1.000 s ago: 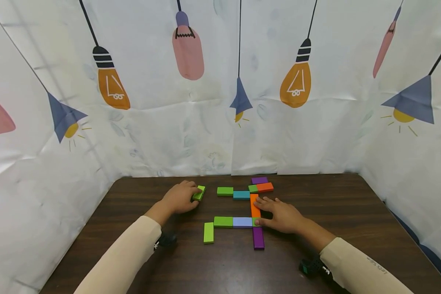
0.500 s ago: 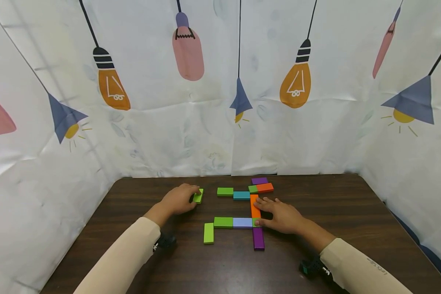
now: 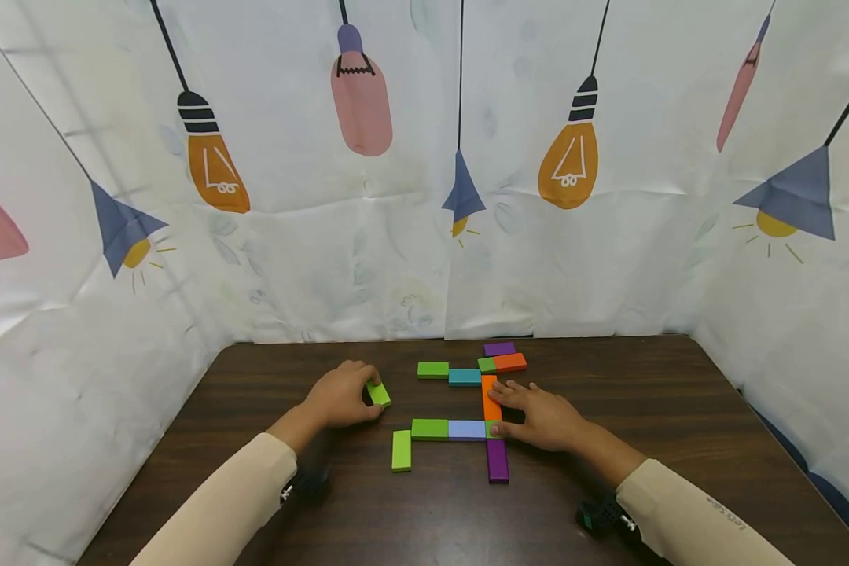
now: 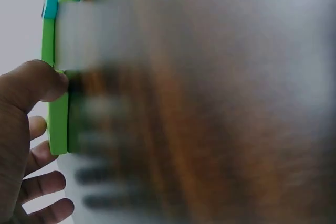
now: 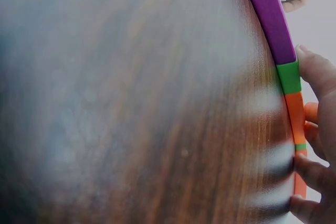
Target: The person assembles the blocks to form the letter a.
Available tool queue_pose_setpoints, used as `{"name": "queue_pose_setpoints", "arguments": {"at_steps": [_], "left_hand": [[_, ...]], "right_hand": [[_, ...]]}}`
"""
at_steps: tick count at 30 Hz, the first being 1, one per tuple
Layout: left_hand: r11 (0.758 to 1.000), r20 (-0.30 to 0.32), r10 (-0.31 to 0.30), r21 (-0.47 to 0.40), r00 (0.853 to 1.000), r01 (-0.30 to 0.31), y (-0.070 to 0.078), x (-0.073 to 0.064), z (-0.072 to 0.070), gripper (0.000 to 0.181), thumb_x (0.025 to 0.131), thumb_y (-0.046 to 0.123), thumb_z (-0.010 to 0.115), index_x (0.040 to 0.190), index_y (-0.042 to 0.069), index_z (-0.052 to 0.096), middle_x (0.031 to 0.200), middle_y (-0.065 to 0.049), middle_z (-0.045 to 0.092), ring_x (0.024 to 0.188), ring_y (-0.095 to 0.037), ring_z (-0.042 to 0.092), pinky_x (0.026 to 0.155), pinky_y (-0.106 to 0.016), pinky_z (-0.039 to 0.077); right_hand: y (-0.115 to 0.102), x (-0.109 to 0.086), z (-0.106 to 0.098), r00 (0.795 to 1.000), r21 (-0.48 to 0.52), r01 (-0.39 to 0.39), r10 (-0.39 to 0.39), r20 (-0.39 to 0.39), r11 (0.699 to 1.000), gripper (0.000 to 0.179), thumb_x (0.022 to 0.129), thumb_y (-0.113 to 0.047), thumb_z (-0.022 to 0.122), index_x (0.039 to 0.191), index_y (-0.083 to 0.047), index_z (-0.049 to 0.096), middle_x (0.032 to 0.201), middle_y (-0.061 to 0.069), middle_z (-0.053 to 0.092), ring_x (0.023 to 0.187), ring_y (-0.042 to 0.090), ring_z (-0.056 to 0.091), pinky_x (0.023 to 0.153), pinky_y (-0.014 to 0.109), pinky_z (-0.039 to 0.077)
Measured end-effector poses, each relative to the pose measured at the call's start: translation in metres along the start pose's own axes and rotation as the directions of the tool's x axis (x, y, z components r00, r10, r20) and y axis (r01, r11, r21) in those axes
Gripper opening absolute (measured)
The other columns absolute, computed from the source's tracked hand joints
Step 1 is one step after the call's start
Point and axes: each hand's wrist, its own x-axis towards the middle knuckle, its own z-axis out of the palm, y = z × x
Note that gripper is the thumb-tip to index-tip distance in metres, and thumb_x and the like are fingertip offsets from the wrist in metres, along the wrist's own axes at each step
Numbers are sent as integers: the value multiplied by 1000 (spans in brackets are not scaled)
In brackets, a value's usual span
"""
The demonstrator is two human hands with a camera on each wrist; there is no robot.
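My left hand [image 3: 339, 395] pinches a lime-green rectangular block [image 3: 380, 395] between thumb and fingers, left of the arrangement. In the left wrist view the thumb lies against this block's [image 4: 60, 124] near face. My right hand [image 3: 546, 418] rests with extended fingers on an upright orange block [image 3: 489, 407], its thumb at a small green block [image 3: 490, 429] below it. A purple block [image 3: 498, 462] extends from there toward me. Leftward run a periwinkle block [image 3: 466, 429] and a green block [image 3: 430, 429], with a lime block [image 3: 402, 451] standing lengthwise at the corner.
Behind, a teal block [image 3: 464, 378] joins a green block [image 3: 433, 370]. A short green block [image 3: 486, 365], a red-orange block [image 3: 510, 362] and a purple block [image 3: 499, 348] lie near the back edge. The brown table [image 3: 424, 519] meets a patterned cloth [image 3: 410, 259].
My left hand has drawn the lime-green block slightly toward me and turned it, so it now slants the other way. My right hand and the laid blocks stay put.
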Motion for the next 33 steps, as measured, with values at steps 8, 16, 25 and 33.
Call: {"name": "queue_pose_setpoints", "arguments": {"at_steps": [8,16,25,33], "left_hand": [[999,-52,48,-17,998,-49,15,-15,5,39,84,43,80,111,17,67,111,0,63,99,-20,57,79,-42,51],[991,-131,126,-18,983,-129,31,-29,0,40,83,40,82,112,16,68,115,0,63,102,-21,59,82,-44,52],[988,-147,142,-40,979,-150,47,-45,-7,42,83,46,82,111,17,69,114,1,64,107,-22,60,88,-46,53],[983,-134,167,-59,977,-176,58,-58,-6,41,84,49,81,111,21,68,114,4,63,108,-21,60,88,-47,53]], "right_hand": [[1,0,0,1000,-3,-3,3,1,1000,82,93,-71,56,155,-17,49,158,0,44,146,27,40,117,57,28],[0,0,0,1000,-2,-4,4,2,1000,81,93,-69,57,155,-18,48,158,0,44,146,26,39,117,57,28],[1,0,1,1000,-7,5,-5,-2,1000,82,94,-71,55,155,-17,49,158,1,44,146,27,39,117,57,28],[2,1,2,1000,-8,12,-12,-4,1000,81,94,-70,55,154,-16,49,158,2,44,146,28,39,117,58,29]]}}
